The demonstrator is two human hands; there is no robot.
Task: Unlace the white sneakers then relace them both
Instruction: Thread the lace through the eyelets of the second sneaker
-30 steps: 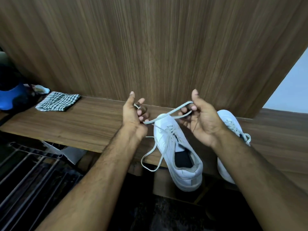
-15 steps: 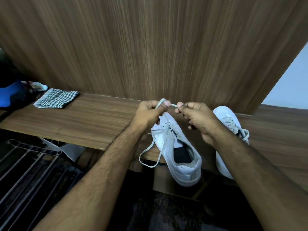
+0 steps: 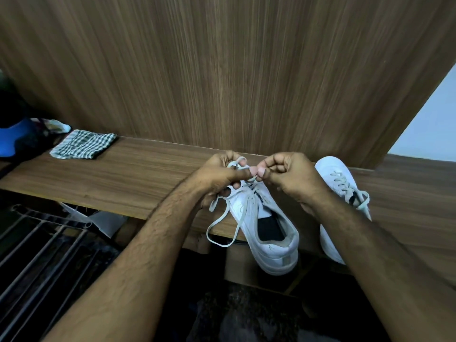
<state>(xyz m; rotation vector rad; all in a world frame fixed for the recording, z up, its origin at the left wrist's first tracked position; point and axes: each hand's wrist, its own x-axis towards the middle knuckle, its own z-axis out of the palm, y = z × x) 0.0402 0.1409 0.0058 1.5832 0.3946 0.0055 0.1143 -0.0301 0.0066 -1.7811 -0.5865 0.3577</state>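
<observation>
Head camera looks down on a long brown wooden shelf, and both hands meet over the near white leather sneaker, which sits at the shelf's front edge with its heel hanging past it. The left hand has its fingers curled round a loop of flat white lace; the right hand pinches the lace between thumb and fingertips, the two hands touching. It looks like a bow going in! A slack loop of the lace droops off the front edge. The second white sneaker, laced, lies just beside, at the right. A folded green checked cloth rests well apart toward the left end. The danger, I'd say: a hard tug could tip the overhanging sneaker off the edge, or the pinched loop could slip free.
</observation>
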